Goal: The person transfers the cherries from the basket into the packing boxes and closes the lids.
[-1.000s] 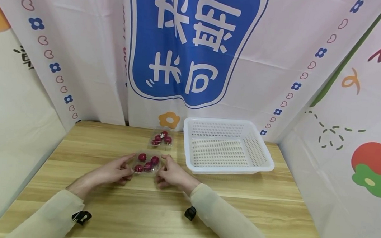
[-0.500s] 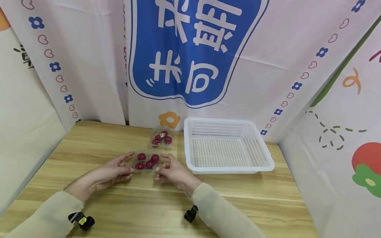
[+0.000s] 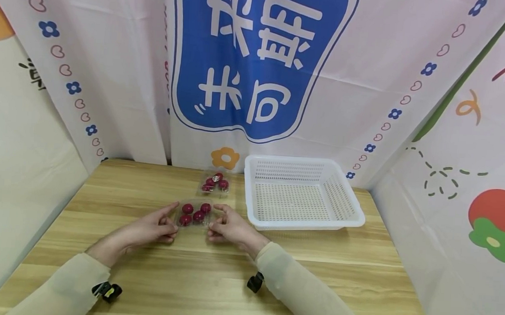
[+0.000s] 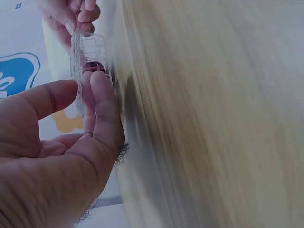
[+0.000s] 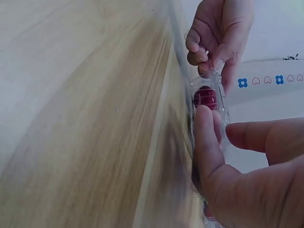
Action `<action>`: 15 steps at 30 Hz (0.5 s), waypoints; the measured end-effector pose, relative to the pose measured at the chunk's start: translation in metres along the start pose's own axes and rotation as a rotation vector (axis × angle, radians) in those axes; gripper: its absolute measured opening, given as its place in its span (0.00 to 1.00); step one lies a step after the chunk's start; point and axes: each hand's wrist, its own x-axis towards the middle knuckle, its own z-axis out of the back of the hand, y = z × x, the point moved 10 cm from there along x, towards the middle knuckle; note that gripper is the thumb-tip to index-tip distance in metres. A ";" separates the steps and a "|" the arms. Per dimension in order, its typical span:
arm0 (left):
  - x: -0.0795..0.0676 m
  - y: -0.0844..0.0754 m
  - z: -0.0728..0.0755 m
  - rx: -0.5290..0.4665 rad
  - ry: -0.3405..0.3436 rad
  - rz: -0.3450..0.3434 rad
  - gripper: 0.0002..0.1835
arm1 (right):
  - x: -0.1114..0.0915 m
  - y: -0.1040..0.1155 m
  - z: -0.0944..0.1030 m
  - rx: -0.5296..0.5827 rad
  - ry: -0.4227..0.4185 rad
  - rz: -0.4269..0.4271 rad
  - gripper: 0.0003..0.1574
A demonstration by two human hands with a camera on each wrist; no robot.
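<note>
A clear plastic clamshell box (image 3: 196,205) of several round dark-red fruits (image 3: 198,216) lies between my hands on the wooden table (image 3: 177,277). With thumb and fingers, my left hand (image 3: 148,228) holds its left side. My right hand (image 3: 236,230) pinches the right side the same way. In the left wrist view, the box (image 4: 92,47) stands between the left thumb and fingertips. A red fruit (image 5: 205,97) shows through the box wall in the right wrist view. Just behind lies a second clear box (image 3: 214,192) with similar fruits and a round sticker on top; neither hand touches it.
A white perforated basket (image 3: 302,226) stands at the back right of the table, beside the boxes. Behind the table hangs a printed cloth (image 3: 122,98) with a blue panel. Light-coloured sheets (image 3: 429,224) close off both sides.
The fruits in the near box have shifted a little, and the box has moved slightly. Both hands stay on its sides with small finger movements. The rear box and basket stay put.
</note>
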 end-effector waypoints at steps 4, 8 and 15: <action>0.000 0.000 0.005 0.053 -0.028 -0.012 0.50 | -0.003 0.000 0.002 -0.025 0.003 0.000 0.47; -0.003 -0.003 0.012 0.167 -0.058 -0.032 0.47 | -0.009 0.005 0.004 -0.089 -0.008 0.024 0.47; -0.016 -0.032 0.025 0.574 -0.187 -0.060 0.40 | -0.029 0.033 0.001 -0.312 -0.021 0.148 0.45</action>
